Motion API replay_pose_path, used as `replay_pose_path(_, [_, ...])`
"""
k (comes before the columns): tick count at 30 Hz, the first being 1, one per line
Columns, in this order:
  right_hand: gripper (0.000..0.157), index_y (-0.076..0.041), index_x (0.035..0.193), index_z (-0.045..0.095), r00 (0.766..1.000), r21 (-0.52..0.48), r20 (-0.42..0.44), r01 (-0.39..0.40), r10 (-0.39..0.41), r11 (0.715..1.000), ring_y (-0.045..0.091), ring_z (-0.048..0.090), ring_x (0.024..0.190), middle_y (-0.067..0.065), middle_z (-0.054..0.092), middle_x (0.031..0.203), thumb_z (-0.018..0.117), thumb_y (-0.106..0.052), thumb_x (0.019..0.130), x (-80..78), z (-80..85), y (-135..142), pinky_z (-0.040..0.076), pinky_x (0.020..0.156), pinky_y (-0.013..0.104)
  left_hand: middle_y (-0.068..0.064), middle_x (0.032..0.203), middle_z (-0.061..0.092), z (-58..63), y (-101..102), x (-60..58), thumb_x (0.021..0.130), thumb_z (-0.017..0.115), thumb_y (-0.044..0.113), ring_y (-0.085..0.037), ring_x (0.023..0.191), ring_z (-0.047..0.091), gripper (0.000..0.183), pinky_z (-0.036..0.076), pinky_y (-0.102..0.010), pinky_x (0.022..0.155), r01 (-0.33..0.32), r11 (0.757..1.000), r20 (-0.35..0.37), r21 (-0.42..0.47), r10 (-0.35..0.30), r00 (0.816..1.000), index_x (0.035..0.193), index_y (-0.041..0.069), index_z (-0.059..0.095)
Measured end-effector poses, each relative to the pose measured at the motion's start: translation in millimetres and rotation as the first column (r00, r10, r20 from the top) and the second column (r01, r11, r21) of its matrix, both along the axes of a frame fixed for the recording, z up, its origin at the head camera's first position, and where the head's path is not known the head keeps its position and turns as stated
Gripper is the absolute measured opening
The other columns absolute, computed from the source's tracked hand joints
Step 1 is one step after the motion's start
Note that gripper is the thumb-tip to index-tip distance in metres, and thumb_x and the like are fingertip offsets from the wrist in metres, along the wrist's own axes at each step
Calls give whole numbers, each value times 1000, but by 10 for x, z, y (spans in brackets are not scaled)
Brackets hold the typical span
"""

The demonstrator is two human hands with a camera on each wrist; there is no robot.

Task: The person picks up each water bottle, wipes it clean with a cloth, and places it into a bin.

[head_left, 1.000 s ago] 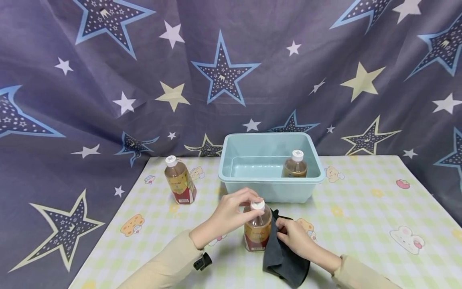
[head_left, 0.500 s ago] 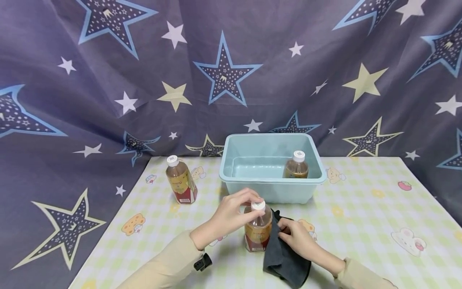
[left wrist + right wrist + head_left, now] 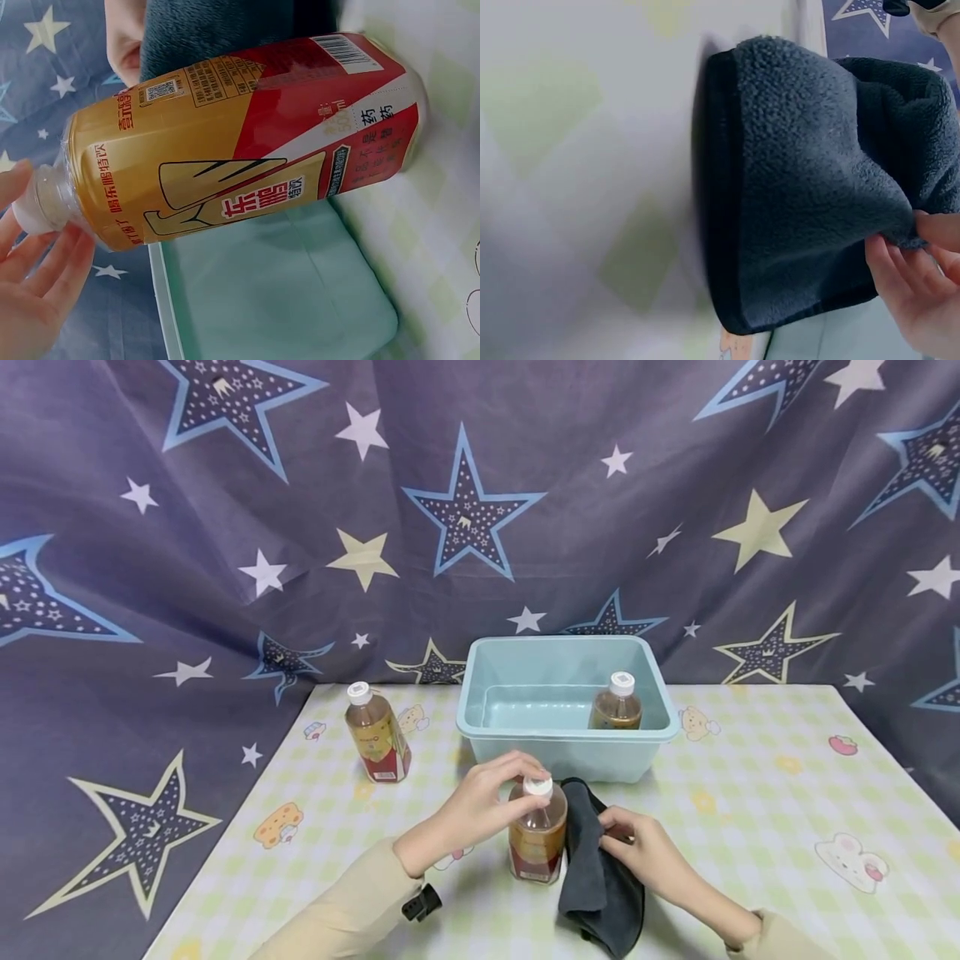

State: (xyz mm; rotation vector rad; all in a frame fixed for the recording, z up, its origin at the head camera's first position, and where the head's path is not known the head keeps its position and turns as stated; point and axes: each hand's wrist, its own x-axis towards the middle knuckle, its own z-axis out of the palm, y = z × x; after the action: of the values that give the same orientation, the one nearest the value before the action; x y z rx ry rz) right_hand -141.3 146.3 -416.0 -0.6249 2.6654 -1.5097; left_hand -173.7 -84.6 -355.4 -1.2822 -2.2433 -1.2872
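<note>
A drink bottle [image 3: 537, 843] with a white cap and a gold and red label stands upright on the table. My left hand [image 3: 487, 797] grips it by the cap from above. The left wrist view shows the bottle [image 3: 247, 142] from close by, with the fingers around its cap [image 3: 45, 199]. Just right of the bottle, my right hand [image 3: 645, 847] pinches a dark grey cloth [image 3: 600, 877] between thumb and fingers. In the right wrist view the fuzzy cloth [image 3: 802, 172] hangs folded from the right hand [image 3: 922, 277], its dark hem low over the tabletop.
A light blue plastic tub [image 3: 562, 752] stands behind the hands, with a second capped bottle [image 3: 617, 706] inside at its right end. Another such bottle [image 3: 378, 739] stands at the back left of the checked tablecloth [image 3: 750, 827]. A star-printed curtain [image 3: 465, 610] hangs behind the table.
The right hand has drawn slightly to the right, away from the bottle, taking the cloth with it. The left hand keeps its grip on the cap, and the bottle has barely shifted.
</note>
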Motion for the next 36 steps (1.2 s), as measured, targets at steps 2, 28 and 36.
replay_pose_path(2, [11,-5,85,59,1000,-9,10,6,-5,1000,7,60,74,6,62,85,59,5,79,12,22,16,51,66,26,-2,100,59,7,-8,-3,79,66,11,-11,93,56,17,48,-19,79,7,1000,12,-11,-7,1000,94,8,61])
replay_pose_path(28, [9,-4,89,61,1000,-49,15,14,-14,999,9,60,78,8,63,88,59,1,82,58,148,106,51,63,21,-5,123,53,79,-99,5,86,56,10,-14,108,47,26,41,-26,91,61,983,-26,-175,-67,997,111,5,58])
replay_pose_path(36, [10,-2,89,60,999,-51,30,26,-24,998,9,61,79,10,62,89,58,4,81,61,155,105,52,65,21,-4,107,57,15,-57,19,72,74,14,-16,102,52,33,43,-27,91,-84,996,-90,-9,83,993,102,6,62])
